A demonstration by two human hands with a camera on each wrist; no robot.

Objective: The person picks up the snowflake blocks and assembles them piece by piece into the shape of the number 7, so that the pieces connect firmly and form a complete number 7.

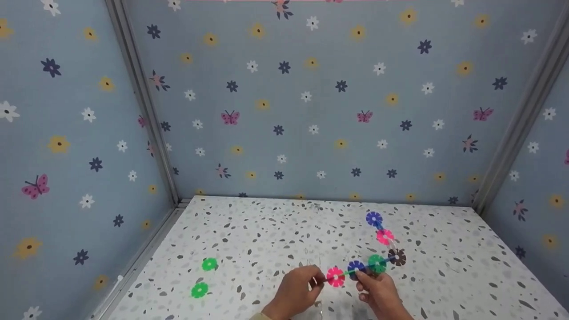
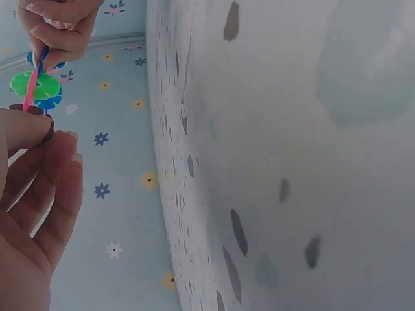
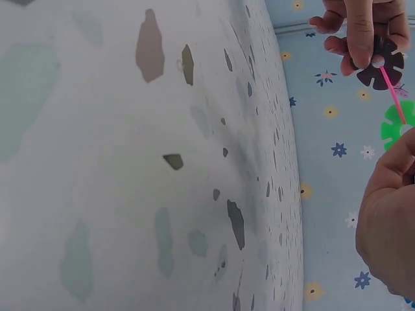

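Observation:
A chain of notched flower-shaped plastic discs, slotted into one another, stretches between and beyond the hands. My left hand [image 1: 297, 291] pinches a dark brown disc [image 3: 390, 63] at the chain's left end, joined to a pink disc [image 1: 335, 277]. Thumb and fingers of my right hand [image 1: 381, 293] grip the chain at a blue disc [image 1: 355, 269]. Past that hand come a green disc [image 1: 377, 263] and a brown disc [image 1: 398, 257]. From there the chain bends back to another pink disc [image 1: 385, 236] and a blue end disc [image 1: 374, 218]. Fingers partly hide the held pieces.
Two loose green discs, one farther back [image 1: 209, 264] and one nearer [image 1: 199, 290], lie left on the white speckled table [image 1: 266, 231]. Blue flower-patterned panels [image 1: 284, 111] enclose the table at the back and sides, with grey metal posts [image 1: 142, 98] at the corners.

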